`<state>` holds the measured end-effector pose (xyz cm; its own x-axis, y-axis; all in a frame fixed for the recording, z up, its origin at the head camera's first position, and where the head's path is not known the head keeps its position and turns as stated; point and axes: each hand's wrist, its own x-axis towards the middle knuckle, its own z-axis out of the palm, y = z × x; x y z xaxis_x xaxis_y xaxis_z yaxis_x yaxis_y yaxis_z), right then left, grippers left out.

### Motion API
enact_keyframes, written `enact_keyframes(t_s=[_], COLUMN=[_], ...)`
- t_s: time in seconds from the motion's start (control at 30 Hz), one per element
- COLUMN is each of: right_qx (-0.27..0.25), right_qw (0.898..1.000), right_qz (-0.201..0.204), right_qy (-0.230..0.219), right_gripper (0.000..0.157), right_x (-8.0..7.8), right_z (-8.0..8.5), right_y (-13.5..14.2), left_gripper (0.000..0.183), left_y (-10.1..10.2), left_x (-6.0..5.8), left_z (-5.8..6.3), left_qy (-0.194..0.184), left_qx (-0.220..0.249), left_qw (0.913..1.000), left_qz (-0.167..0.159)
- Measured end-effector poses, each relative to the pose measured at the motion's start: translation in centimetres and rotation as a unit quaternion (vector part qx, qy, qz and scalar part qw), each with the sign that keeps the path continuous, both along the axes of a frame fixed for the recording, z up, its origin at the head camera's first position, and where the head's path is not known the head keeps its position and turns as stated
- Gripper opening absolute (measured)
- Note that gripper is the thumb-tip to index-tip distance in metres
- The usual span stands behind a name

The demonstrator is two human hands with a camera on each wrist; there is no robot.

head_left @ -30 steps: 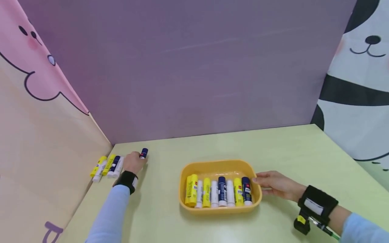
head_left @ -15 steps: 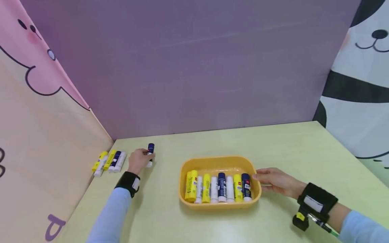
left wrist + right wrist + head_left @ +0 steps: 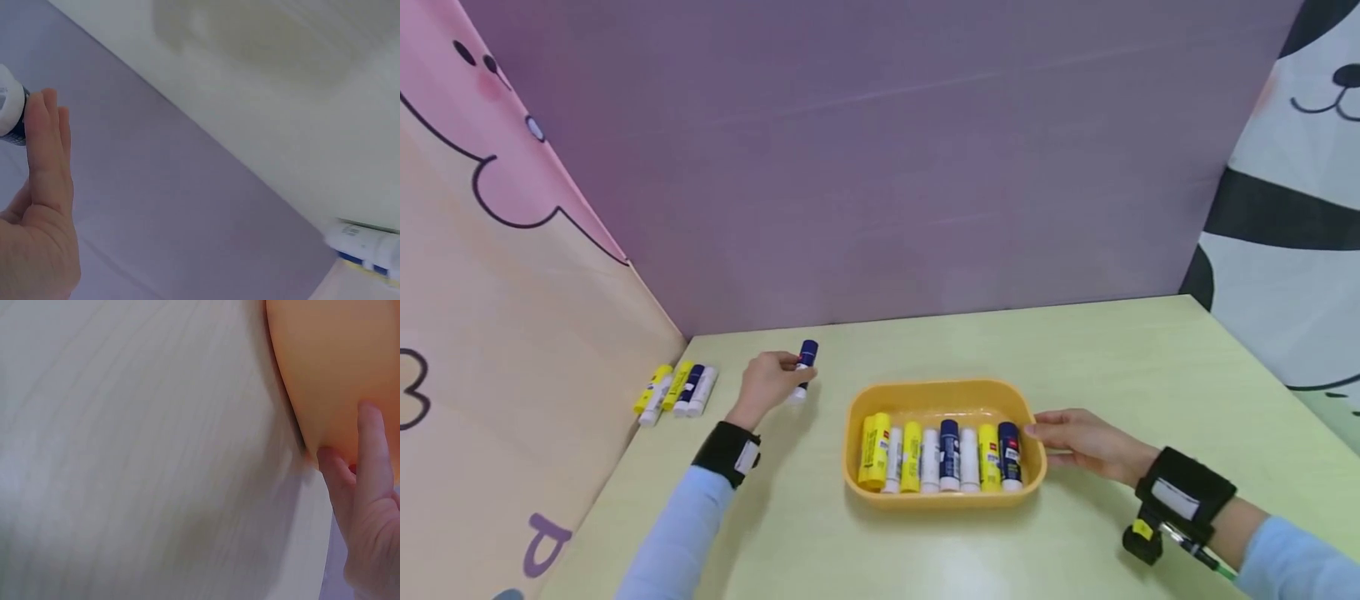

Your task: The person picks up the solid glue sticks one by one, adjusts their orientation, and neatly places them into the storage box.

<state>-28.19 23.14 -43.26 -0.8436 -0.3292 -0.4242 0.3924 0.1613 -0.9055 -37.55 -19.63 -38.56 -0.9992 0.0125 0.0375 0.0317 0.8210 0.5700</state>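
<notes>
My left hand (image 3: pixel 766 385) pinches a navy-and-white glue stick (image 3: pixel 807 353) between thumb and fingers, its navy end up, above the table left of the tray. In the left wrist view, the fingers (image 3: pixel 47 150) lie against the stick's side, and its white end (image 3: pixel 9 103) shows at the frame edge. A yellow-orange tray (image 3: pixel 942 501) holds a row of yellow, white and navy glue sticks (image 3: pixel 950 454) side by side. At the tray's right end, my right hand (image 3: pixel 1086 442) grips the rim, thumb on top; its fingers (image 3: pixel 374 444) touch the outer wall in the right wrist view.
More glue sticks (image 3: pixel 679 385), yellow, white and navy, lie at the table's far left beside the side panel (image 3: pixel 535 350). A purple panel (image 3: pixel 880 167) stands along the back edge of the pale table (image 3: pixel 1120 350). Both wrists wear black bands.
My left hand has carried the navy-and-white glue stick rightward, away from the sticks at the left and nearer the tray. The right hand stays at the tray's rim. The head view has shifted slightly.
</notes>
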Motion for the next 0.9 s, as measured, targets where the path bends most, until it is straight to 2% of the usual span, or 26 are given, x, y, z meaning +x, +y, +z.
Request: enact_keyframes(t_s=[0.3, 0.7, 0.9], right_qx=[-0.012, -0.010, -0.021], right_qw=[1.000, 1.000, 1.000], right_qz=[0.010, 0.001, 0.002], right_qy=[0.008, 0.010, 0.006], right_gripper=[0.071, 0.071, 0.072], right_x=[0.0, -0.1, -0.1], right_z=[0.2, 0.1, 0.2], right_y=[0.0, -0.1, -0.1], left_gripper=[0.046, 0.045, 0.046], left_y=[3.9, 6.1, 7.3], left_x=[2.0, 4.4, 5.5], left_z=[1.6, 1.1, 1.4], left_qy=[-0.036, -0.070, -0.098], left_qx=[-0.012, -0.034, -0.046], left_qw=[0.9991, 0.9950, 0.9913], left_qz=[-0.021, -0.062, -0.075])
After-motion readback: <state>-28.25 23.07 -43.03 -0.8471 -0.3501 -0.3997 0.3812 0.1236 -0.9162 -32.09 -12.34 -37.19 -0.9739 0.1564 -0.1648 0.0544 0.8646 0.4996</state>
